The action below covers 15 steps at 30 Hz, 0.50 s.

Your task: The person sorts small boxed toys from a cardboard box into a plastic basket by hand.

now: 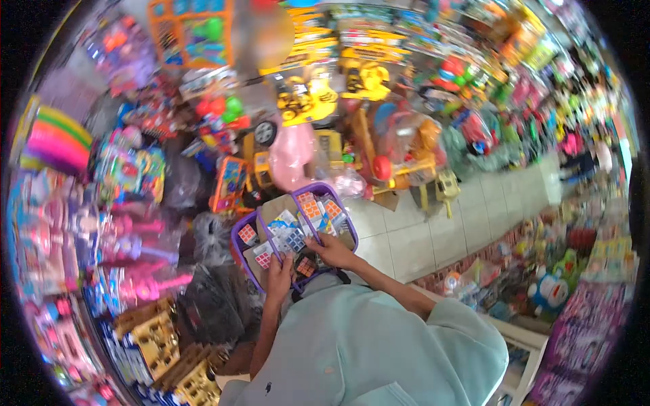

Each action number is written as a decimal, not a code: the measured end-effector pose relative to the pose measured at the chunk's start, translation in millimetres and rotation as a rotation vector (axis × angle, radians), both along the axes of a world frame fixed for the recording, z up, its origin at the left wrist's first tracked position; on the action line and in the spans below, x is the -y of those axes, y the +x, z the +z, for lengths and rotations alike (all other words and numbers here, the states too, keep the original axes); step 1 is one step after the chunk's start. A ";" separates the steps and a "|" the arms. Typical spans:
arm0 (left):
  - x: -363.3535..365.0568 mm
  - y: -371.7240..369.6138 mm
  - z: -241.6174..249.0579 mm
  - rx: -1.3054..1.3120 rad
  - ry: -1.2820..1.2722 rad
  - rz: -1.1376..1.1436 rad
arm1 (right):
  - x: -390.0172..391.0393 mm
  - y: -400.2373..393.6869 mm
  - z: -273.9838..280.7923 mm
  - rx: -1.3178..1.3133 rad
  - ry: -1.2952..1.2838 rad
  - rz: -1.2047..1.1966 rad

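A purple-rimmed basket [238, 247] is in front of my body, with two purple handles spread apart across its top. My left hand [279, 276] is closed around the lower end of the left handle [269, 235]. The right handle [302, 211] runs into the curled fingers of my right hand [330, 251]. Inside the basket lie several puzzle cubes, some in clear packs: an orange-faced cube [309, 206], a blue cube [294, 241] between my hands, a pink-red one [263, 258] and a dark one [306, 266]. My hands hide part of the contents.
Bagged toys crowd the left side, with a black plastic bag [211, 304] near my left arm. Ahead are yellow toy packs [305, 95] and a pink toy [292, 159]. Pale floor tiles [413, 237] extend rightward. A white frame [531, 358] stands by my right side.
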<state>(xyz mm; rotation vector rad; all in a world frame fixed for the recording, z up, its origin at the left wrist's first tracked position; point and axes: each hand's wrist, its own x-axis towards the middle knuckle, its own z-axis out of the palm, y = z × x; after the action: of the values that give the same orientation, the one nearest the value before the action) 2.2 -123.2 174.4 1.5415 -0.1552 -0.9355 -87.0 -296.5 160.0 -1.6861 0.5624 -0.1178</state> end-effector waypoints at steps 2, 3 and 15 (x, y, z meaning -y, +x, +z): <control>24.9 -14.7 10.6 -0.050 0.028 -0.098 | 15.7 -36.4 26.4 -0.070 0.038 -0.104; 36.8 -25.0 15.1 -0.047 0.023 -0.161 | 23.7 -53.7 40.0 -0.157 0.129 -0.125; 156.0 -133.3 0.9 0.005 0.040 -0.691 | 47.3 -236.3 41.2 -0.075 0.198 -0.741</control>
<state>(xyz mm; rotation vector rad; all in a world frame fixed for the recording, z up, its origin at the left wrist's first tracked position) -131.1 -279.2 175.3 1.5473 -0.7083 -1.4748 -323.4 -343.8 201.2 -1.2261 1.1959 -0.5141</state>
